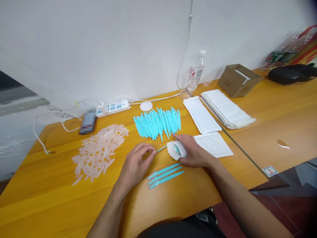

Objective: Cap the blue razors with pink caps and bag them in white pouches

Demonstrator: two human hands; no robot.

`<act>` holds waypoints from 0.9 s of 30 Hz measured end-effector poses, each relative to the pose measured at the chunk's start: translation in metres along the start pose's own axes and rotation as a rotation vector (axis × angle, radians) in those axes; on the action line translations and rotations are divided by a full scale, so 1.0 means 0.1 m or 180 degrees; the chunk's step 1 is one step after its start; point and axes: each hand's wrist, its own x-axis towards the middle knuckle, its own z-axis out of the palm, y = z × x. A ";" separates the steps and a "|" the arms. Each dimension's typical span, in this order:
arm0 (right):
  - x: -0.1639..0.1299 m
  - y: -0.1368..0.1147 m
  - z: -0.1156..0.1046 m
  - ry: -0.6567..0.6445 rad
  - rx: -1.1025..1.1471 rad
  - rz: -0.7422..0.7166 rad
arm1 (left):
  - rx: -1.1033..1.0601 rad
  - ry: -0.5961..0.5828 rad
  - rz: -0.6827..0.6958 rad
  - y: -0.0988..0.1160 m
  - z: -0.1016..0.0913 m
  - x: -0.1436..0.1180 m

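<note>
Turquoise sticks [158, 123], seemingly pale pink caps [99, 150], yellow-orange table [49, 198].

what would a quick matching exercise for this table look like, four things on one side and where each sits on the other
Things:
1. teal sticks pile
2. clear caps pile
3. three capped teal sticks
4. cardboard box

Places:
A. far right, by the wall
B. left part of the table
C. nearest the table's front edge, between the left hand and right hand
D. middle of the table, beyond the hands

Pairs: 1-D, 2-B, 3-C, 4-A
</note>
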 end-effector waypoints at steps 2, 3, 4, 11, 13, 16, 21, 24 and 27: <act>0.00 -0.01 0.00 -0.0010 -0.0017 -0.0003 | 0.0063 -0.0094 -0.0027 -0.07 0.06 0.01; 0.00 -0.01 0.00 -0.0011 -0.0027 -0.0007 | 0.0165 -0.0175 -0.0061 -0.10 0.11 0.02; 0.00 -0.01 0.00 -0.0012 -0.0036 -0.0014 | 0.0325 -0.0240 -0.0116 -0.12 0.16 0.04; 0.01 -0.02 0.00 -0.0011 -0.0072 0.0008 | 0.1750 -0.0480 -0.0428 -0.08 0.44 0.29; 0.01 -0.02 -0.01 -0.0014 -0.0071 0.0018 | 0.1677 -0.0610 -0.0366 -0.06 0.39 0.33; 0.01 -0.01 0.00 -0.0020 -0.0078 0.0020 | 0.0976 -0.0384 -0.0268 -0.03 0.19 0.28; 0.00 0.01 0.01 0.0015 -0.0007 -0.0044 | -0.0961 0.0974 -0.0673 0.02 -0.15 0.13; 0.00 -0.01 0.00 0.0015 -0.0007 0.0026 | -0.1560 0.1230 -0.1057 -0.02 -0.06 0.09; 0.00 -0.03 -0.01 0.0047 -0.0014 0.0045 | -0.1888 0.1089 -0.1430 -0.10 0.22 0.07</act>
